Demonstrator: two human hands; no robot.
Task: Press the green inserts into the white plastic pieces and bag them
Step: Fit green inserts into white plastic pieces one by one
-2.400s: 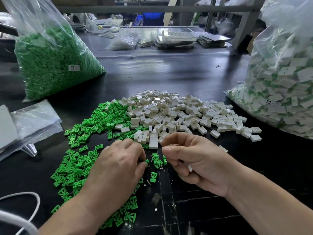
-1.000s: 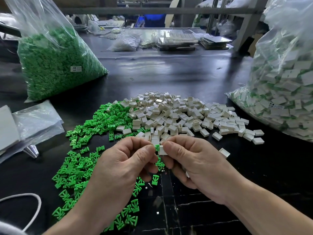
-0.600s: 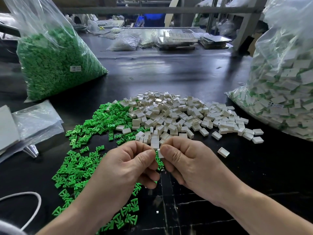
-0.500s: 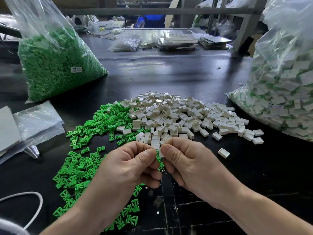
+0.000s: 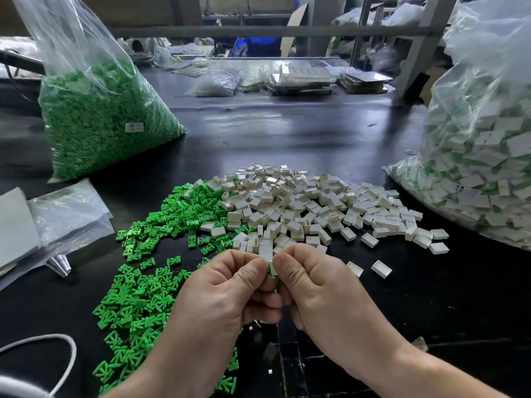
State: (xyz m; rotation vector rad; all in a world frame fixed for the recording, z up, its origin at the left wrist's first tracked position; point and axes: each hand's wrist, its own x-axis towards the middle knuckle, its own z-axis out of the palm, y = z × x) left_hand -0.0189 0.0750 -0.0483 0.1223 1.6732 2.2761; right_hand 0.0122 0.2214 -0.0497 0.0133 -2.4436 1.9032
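While both fists stay curled tight, the left hand (image 5: 227, 294) and right hand (image 5: 316, 288) pinch one small white rectangular plastic piece (image 5: 272, 267) between their thumbs.

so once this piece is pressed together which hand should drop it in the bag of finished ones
Right hand, probably: the bag of assembled pieces lies on its side of the table, and the left hand would have to cross over.
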